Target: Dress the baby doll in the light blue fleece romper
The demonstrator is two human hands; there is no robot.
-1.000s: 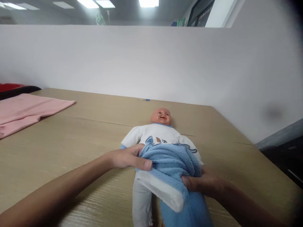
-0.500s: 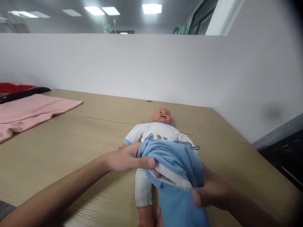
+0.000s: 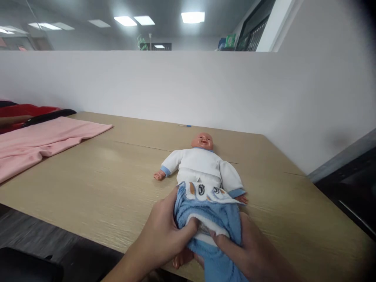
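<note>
Hands [image 3: 168,232] around blue garment [image 3: 219,212]

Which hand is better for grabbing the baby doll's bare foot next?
Probably the left hand: the bare foot shows just below it. The right hand is farther over, across the opening of the blue fleece garment. Both hands are holding that garment, though.

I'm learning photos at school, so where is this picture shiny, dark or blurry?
In the head view, ceiling lights glare white and the table has a pale shine; also in the head view, the top right corner fades black and a blurry dark smudge shows against the wall; the eyes on the blue cloth look clear there.
</note>
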